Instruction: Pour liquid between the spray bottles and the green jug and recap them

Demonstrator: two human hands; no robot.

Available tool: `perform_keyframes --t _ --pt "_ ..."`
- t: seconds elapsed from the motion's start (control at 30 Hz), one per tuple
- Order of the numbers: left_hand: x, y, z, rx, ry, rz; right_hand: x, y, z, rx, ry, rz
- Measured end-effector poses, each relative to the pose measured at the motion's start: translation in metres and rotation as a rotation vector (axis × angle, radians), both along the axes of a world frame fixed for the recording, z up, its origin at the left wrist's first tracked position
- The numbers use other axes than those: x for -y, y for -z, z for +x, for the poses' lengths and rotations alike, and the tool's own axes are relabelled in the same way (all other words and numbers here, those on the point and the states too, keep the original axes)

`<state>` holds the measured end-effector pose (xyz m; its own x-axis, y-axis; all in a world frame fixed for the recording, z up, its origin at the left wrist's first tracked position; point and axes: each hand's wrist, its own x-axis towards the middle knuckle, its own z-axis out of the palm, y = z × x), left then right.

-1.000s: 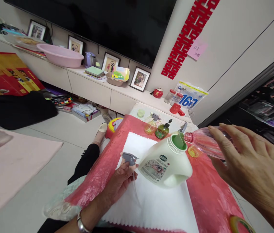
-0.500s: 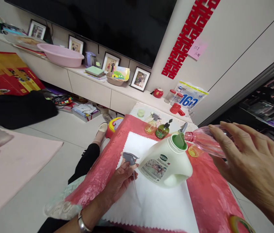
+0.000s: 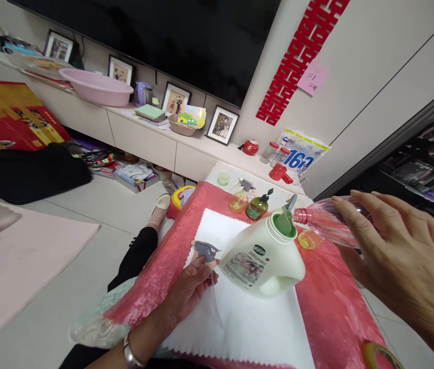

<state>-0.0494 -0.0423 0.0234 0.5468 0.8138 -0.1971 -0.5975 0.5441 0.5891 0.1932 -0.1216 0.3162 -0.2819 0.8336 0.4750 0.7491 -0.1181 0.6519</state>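
Currently, the right hand (image 3: 401,243) curls round a tilted clear bottle (image 3: 327,220), its neck at the mouth of the pale jug (image 3: 269,259); left of that, the left hand (image 3: 192,287) pinches a gray spray head (image 3: 206,250).

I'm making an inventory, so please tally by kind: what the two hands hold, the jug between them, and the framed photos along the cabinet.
Spray head in the left hand: 1
Clear bottle in the right hand: 1
Pale jug: 1
Framed photos: 4
Total: 7
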Motion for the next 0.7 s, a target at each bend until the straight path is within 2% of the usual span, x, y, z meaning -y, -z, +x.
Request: perform_keyframes --t 0.7 --pt "-0.0001 0.0066 0.0003 0.021 -0.001 0.001 -0.0022 -0.0007 0.004 -0.001 -0.015 0.009"
